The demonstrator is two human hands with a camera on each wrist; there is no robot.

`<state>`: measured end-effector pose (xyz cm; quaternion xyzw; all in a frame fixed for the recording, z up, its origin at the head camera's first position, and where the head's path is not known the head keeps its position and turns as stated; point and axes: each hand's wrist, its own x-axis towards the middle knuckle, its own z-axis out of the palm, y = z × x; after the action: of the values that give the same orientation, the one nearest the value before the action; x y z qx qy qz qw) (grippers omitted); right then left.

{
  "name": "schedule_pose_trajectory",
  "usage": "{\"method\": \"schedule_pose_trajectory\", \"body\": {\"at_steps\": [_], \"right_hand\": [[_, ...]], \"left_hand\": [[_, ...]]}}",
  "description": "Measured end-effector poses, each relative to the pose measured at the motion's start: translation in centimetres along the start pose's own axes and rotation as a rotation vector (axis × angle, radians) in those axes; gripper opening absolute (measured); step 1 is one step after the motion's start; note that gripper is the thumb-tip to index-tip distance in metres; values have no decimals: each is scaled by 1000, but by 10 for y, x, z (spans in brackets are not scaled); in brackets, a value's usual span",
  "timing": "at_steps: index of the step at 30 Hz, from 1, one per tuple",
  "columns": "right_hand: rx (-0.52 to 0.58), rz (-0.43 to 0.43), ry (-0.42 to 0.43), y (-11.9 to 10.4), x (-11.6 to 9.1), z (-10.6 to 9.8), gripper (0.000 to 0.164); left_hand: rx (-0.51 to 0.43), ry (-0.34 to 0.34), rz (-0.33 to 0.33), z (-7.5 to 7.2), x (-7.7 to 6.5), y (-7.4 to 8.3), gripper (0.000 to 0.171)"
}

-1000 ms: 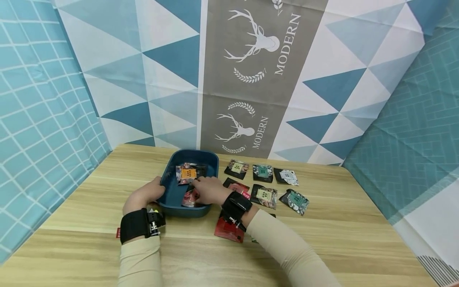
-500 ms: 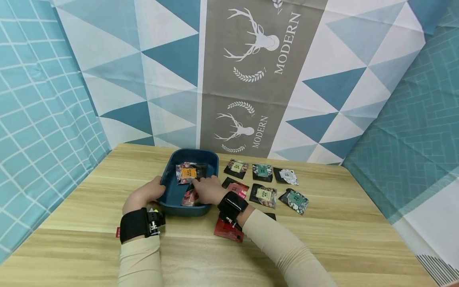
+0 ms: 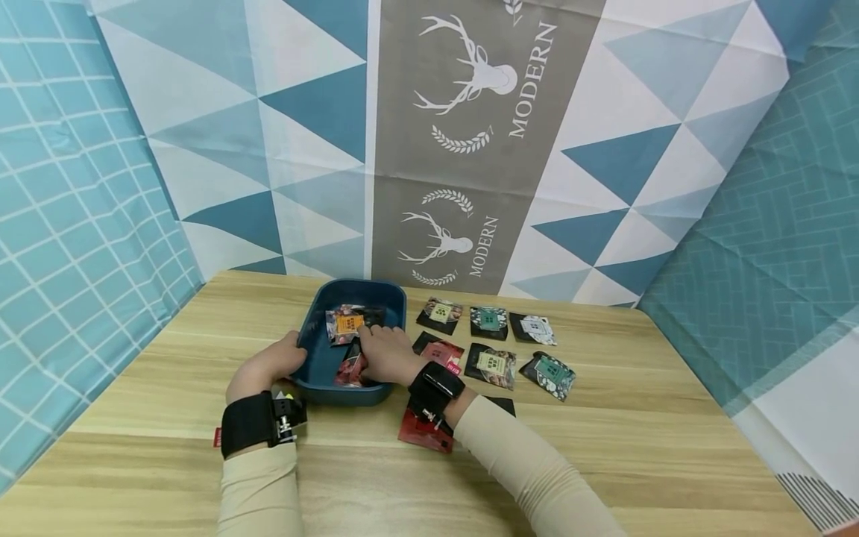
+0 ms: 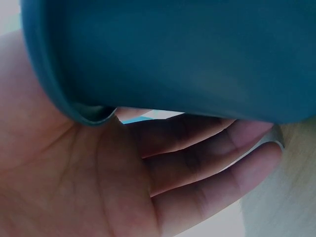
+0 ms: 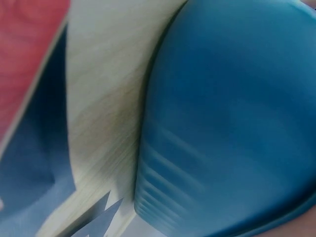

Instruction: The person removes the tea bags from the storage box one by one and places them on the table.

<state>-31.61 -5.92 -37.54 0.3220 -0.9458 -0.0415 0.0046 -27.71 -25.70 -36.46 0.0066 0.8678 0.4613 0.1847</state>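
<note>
A dark blue plastic bin (image 3: 342,397) stands on the wooden table, its outer wall filling much of both wrist views. My left hand (image 3: 280,358) holds the bin's left rim; in the left wrist view its fingers (image 4: 197,168) lie along the outside wall. Reaching over the right side, my right hand (image 3: 391,353) holds a black-and-red sachet (image 3: 350,367) inside the bin. That sachet is tilted and partly covered by the hand; its fingertips are hidden. Just beyond it in the bin lies a sachet with an orange label (image 3: 349,324), beside a dark one.
Right of the bin, several flat sachets lie in rough rows, among them a yellow-labelled one (image 3: 439,315), a green-labelled one (image 3: 488,322) and a white-labelled one (image 3: 533,328). A red sachet (image 3: 426,432) lies under the right wrist. A patterned cloth (image 3: 322,149) hangs behind the table.
The right hand has shifted slightly within the bin, and the red sachet under it is more tilted and narrower in view. My left hand stays on the rim.
</note>
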Motion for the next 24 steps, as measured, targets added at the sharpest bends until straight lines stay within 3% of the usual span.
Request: {"method": "schedule_pose_trajectory", "body": {"at_steps": [8,17,24], "right_hand": [[69,-34,70,3,-3,2,31],[158,-51,94,5,-5,1,45],[238,-62,57,6,-4,0,38]], "left_hand": [[15,-6,10,0,-2,0,47],[13,-6,19,-2,-2,2,48],[6,-20,4,-1,-2,0,49]]}}
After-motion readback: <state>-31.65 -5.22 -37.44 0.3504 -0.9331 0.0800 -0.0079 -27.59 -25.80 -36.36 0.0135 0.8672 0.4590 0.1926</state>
